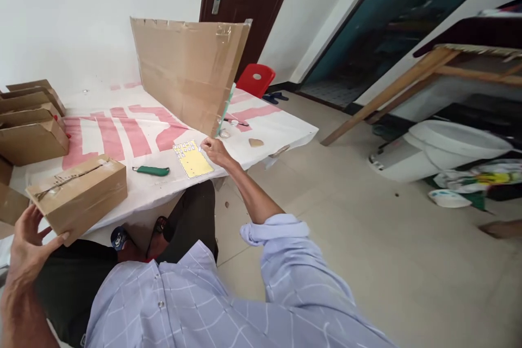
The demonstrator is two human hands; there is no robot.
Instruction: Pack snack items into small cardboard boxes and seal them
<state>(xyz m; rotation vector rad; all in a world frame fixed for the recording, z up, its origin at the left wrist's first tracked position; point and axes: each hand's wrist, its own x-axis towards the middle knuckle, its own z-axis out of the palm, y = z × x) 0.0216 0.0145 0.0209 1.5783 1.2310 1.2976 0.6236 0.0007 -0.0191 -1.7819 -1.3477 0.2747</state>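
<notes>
My left hand grips the near left end of a closed cardboard box, thumb under its lower edge and fingers behind the corner. The box lies tilted at the table's front edge, with a dark line along its top. My right hand is closed, its fingertips pinched together at the upper right edge of a yellow sheet with small white labels in rows. A tiny pale piece seems to be at those fingertips, too small to make out. Between box and sheet lies a green utility knife.
A large cardboard panel stands upright on the covered table. Behind it are scissors and a clear tape roll. Several open boxes stand at left. A red chair and white bucket are beyond.
</notes>
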